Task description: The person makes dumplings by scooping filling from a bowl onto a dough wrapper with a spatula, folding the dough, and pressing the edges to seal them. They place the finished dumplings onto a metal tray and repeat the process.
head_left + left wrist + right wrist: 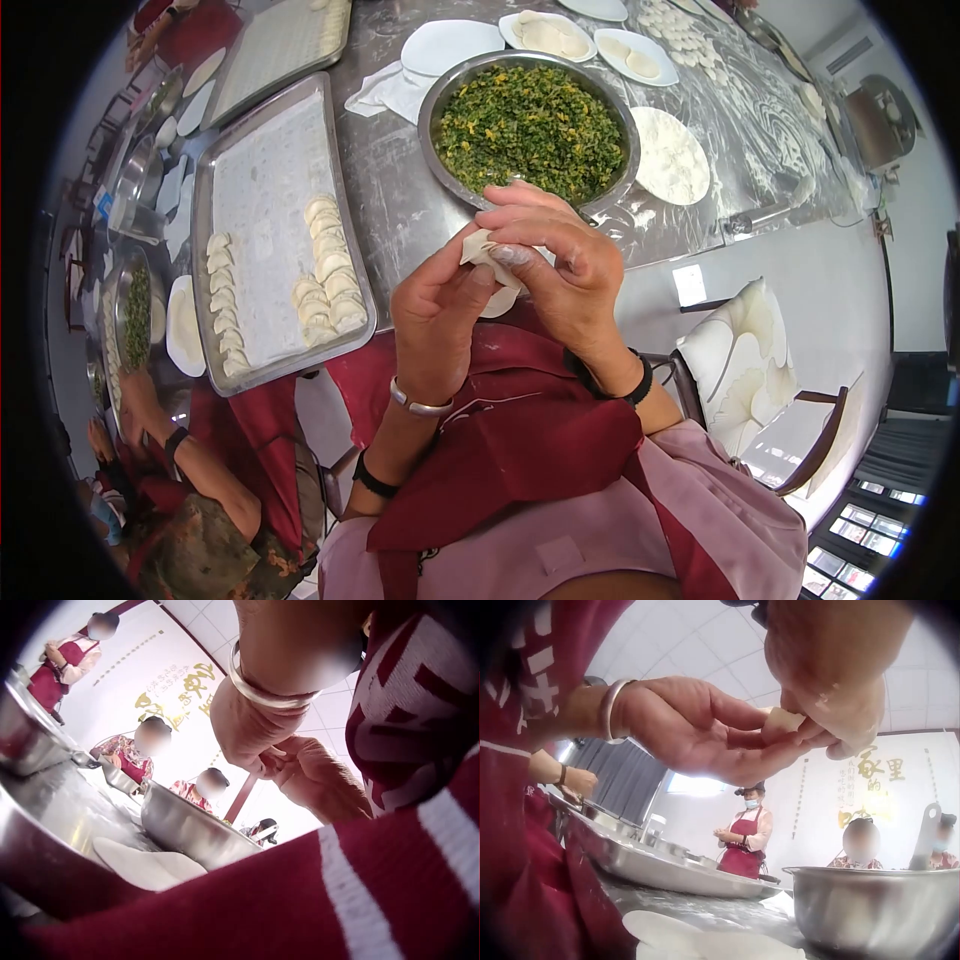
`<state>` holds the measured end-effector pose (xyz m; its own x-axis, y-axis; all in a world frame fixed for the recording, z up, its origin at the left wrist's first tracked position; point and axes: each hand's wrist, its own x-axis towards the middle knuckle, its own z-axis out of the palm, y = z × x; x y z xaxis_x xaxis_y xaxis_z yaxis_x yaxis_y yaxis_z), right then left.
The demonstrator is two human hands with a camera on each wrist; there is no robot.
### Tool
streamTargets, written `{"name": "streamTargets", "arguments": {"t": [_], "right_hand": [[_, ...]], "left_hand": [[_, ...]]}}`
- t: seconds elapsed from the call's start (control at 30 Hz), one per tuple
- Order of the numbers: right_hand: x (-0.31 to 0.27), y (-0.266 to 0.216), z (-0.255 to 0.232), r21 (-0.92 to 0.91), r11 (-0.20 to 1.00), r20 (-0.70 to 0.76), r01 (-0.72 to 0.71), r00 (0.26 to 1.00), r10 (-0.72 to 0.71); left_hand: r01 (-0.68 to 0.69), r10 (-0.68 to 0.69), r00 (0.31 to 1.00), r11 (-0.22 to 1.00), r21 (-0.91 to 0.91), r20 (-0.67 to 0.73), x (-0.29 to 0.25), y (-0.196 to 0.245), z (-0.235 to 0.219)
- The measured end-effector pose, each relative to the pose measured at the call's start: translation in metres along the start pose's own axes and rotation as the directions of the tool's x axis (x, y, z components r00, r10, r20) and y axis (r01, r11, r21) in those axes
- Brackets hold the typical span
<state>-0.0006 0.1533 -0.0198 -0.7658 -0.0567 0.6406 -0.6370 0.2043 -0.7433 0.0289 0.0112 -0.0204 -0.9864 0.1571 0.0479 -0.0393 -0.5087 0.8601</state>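
Both hands together, left hand (437, 305) and right hand (555, 262) pinching one dumpling (480, 250) held above the counter edge (640, 235), near the filling bowl (530, 125). Risk of a torn wrapper or leaking seam from too hard a pinch. Could also slip from floury fingers.

The head view looks steeply down from above onto the steel table (400, 200). Both wrist views sit very near the table's front edge and look upward at the hands. All three views share the steel bowl (530, 125) and the hands.
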Motion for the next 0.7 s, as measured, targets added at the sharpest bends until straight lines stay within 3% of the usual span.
{"name": "streamTargets", "arguments": {"t": [0.07, 0.27, 0.57, 0.7], "right_hand": [[-0.001, 0.003, -0.001, -0.018, 0.998, 0.003, 0.06, 0.998, -0.06], [0.002, -0.008, 0.002, -0.085, 0.994, 0.001, -0.064, 0.998, 0.064], [0.003, -0.002, 0.0, -0.11, 0.988, 0.048, 0.112, 0.993, -0.107], [0.003, -0.002, 0.001, -0.118, 0.991, 0.053, 0.064, 0.997, -0.058]], "left_hand": [[-0.003, 0.003, 1.0, 1.0, -0.016, -0.007, 0.0, 0.0, 0.0], [0.007, -0.007, 1.0, 1.0, 0.002, 0.011, 0.002, -0.002, -0.006], [-0.008, 0.004, 1.0, 0.986, 0.165, 0.02, -0.003, -0.001, -0.008], [-0.008, 0.005, 1.0, 0.989, 0.149, 0.025, -0.002, -0.002, -0.011]]}}
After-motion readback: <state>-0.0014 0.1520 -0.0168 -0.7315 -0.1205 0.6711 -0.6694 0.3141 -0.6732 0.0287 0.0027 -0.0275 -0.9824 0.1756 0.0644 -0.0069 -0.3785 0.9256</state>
